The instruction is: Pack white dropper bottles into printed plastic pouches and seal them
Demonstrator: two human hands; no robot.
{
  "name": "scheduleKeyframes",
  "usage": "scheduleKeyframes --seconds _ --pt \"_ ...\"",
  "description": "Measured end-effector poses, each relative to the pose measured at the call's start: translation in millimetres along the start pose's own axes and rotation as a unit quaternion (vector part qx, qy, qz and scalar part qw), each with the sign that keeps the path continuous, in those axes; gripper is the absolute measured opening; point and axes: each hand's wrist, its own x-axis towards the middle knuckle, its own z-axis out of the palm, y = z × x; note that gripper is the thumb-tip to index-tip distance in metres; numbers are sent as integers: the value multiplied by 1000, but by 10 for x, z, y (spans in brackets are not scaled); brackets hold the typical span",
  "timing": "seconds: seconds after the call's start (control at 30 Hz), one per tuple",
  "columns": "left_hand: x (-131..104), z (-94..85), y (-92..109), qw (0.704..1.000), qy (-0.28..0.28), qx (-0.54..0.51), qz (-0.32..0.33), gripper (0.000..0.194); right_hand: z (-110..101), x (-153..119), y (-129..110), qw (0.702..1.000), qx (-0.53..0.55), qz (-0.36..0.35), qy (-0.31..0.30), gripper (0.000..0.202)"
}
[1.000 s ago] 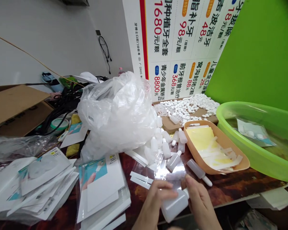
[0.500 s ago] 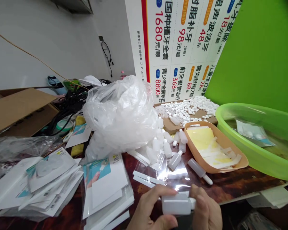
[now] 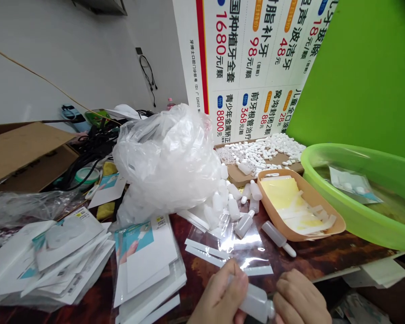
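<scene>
Okay, we've got left hand (image 3: 224, 292) closed around translucent bottle (image 3: 255, 303), front edge of table (image 3: 202, 274). Right hand (image 3: 300, 298) curled in at bottle's neck end; can't tell what its fingers grip. Clear plastic sleeve (image 3: 256, 256) lies just beyond hands, loose bottles (image 3: 234, 208) behind. Orange tray (image 3: 335, 226) sits right of those, plastic bag (image 3: 168, 162) left.

Left hand (image 3: 222, 292) curled in a grip, thumb bent, right hand (image 3: 300, 299) near it, fingers folded inward
</scene>
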Motion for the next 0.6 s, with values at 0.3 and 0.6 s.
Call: scheduleKeyframes --seconds 0.3,0.6 --pt "56 -236 404 551 -60 623 551 13 94 314 -116 950 191 227 -94 43" --pt "-102 42 648 985 -116 105 72 55 -207 618 53 975 151 164 -23 48"
